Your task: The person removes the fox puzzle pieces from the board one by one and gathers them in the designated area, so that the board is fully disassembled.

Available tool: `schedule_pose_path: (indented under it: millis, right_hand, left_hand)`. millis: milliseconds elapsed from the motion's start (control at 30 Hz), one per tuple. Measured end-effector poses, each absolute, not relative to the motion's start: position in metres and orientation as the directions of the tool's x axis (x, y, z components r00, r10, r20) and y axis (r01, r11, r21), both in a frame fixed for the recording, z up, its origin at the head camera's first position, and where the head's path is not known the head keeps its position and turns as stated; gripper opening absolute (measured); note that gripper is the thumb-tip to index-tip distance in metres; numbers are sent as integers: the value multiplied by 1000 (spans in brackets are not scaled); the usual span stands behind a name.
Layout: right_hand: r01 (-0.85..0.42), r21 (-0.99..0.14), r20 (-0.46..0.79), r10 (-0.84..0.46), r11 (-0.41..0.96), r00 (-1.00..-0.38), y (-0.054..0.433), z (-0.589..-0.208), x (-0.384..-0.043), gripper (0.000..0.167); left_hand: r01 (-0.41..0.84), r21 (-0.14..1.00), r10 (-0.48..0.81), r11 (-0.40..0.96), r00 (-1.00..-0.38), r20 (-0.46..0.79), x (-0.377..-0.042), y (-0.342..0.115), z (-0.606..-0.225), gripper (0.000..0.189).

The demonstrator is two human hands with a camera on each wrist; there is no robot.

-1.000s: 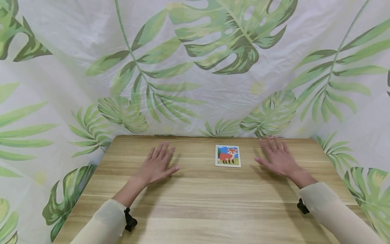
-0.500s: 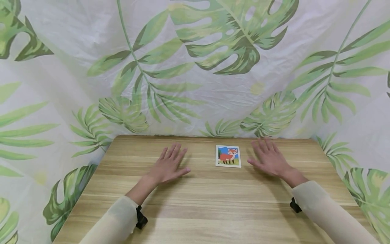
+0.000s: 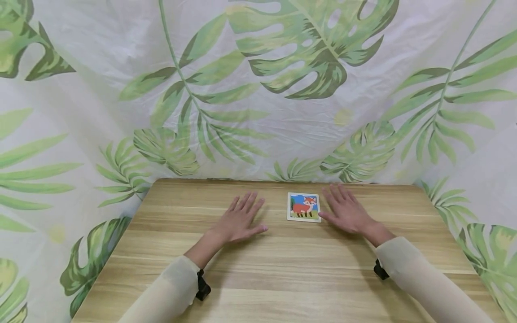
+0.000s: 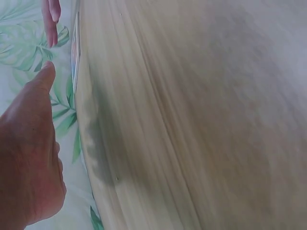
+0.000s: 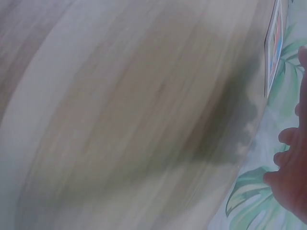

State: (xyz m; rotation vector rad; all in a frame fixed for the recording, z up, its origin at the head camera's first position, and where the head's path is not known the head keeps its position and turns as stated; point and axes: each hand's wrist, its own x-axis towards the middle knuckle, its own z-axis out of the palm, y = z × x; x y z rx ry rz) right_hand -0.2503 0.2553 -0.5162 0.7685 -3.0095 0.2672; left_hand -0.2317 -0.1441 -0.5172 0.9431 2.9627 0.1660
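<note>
A square, flat panel with a white border and a glossy picture of an orange-red fox (image 3: 304, 207) lay on the light-brown, wood-grained tabletop (image 3: 258, 273), right of its middle and near the far edge. Both hands were bare and held nothing. The left hand (image 3: 239, 222) was spread palm down to the left of the panel, clearly apart from it, its thumb pointing right. The right hand (image 3: 345, 212) was likewise flat with its fingers parted, just beyond the panel's right edge; in the head view its thumb tip met that edge, but whether it touched could not be told. The shadows beneath the hands in the wrist views suggested that both hovered above the wood. The step in hand was probably one of getting the hands set on either side of the panel, with no grip made. The next move seemed to call for lowering the hands, the left closing the wider gap, and for getting fingertips against the thin edges, since so flat a piece would likely slide before it could be pinched.
</note>
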Motion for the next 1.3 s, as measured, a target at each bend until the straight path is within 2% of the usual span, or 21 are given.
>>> schedule_pose_path:
  millis: [233, 533, 900, 1300]
  right_hand:
    - [-514, -189, 89, -507, 837, -858, 247, -519, -255, 83]
    - [-533, -272, 94, -529, 801, -843, 239, -521, -262, 79]
    - [-570, -347, 127, -565, 744, -815, 232, -521, -276, 73]
    - [-627, -360, 140, -625, 691, -768, 220, -517, -296, 61]
  left_hand:
    - [601, 137, 606, 788, -796, 7, -237, -126, -526, 93]
    - [632, 133, 642, 763, -766, -44, -235, -100, -524, 93]
    - [676, 124, 685, 727, -727, -48, -237, -78, -530, 92]
    - [681, 117, 690, 723, -718, -84, -234, -61, -532, 92]
